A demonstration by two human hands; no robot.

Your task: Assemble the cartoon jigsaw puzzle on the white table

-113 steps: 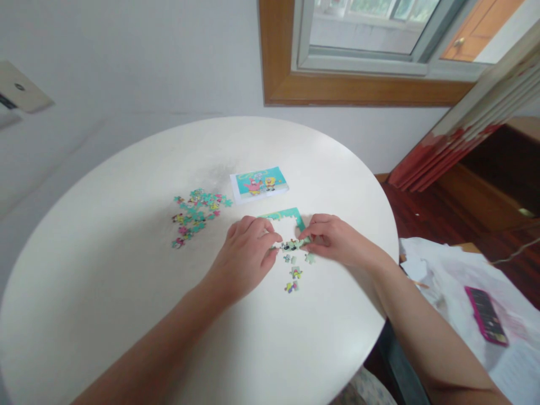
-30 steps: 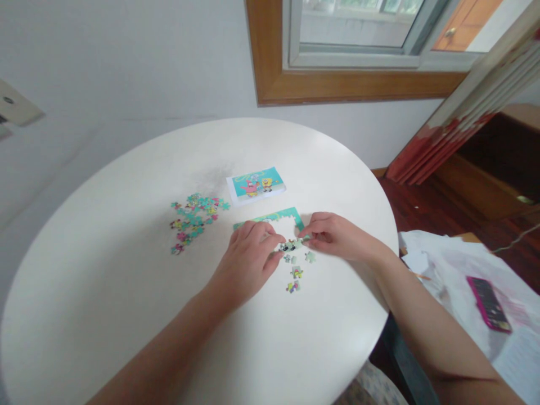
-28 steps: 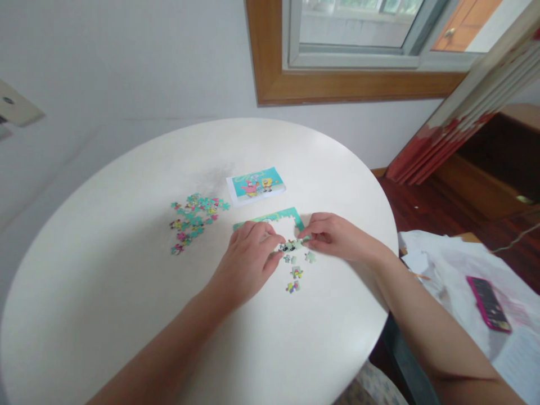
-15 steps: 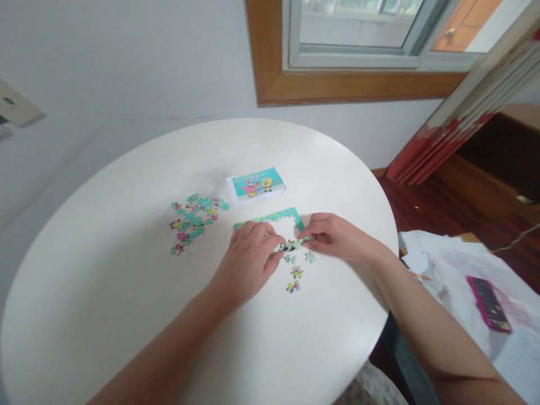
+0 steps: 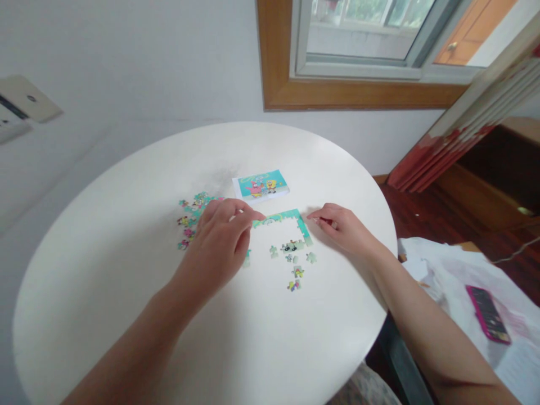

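A partly joined jigsaw border point(image 5: 291, 215) in teal lies on the white table, its top and right sides linked. My left hand point(image 5: 225, 233) reaches over its left part, index finger stretched onto the top strip and hiding the corner. Just off the right edge rests my right hand point(image 5: 343, 228), index finger extended, other fingers curled, no piece visible in it. A joined bottom section point(image 5: 293, 246) with dark marks meets the right side. Below it lie several loose pieces, among them a pale green piece point(image 5: 311, 257) and a yellow one point(image 5: 298, 271).
A heap of mixed puzzle pieces point(image 5: 185, 222) lies left, partly behind my left hand. The picture card point(image 5: 264, 185) with cartoon figures sits beyond the border. Right of the round table point(image 5: 126, 315), a pink-edged phone point(image 5: 488, 314) lies on white sheets. A window is behind.
My left hand has left the bottom section and moved left and up to the top strip. My right hand has shifted up and right, off the pieces. The bottom section now lies uncovered.
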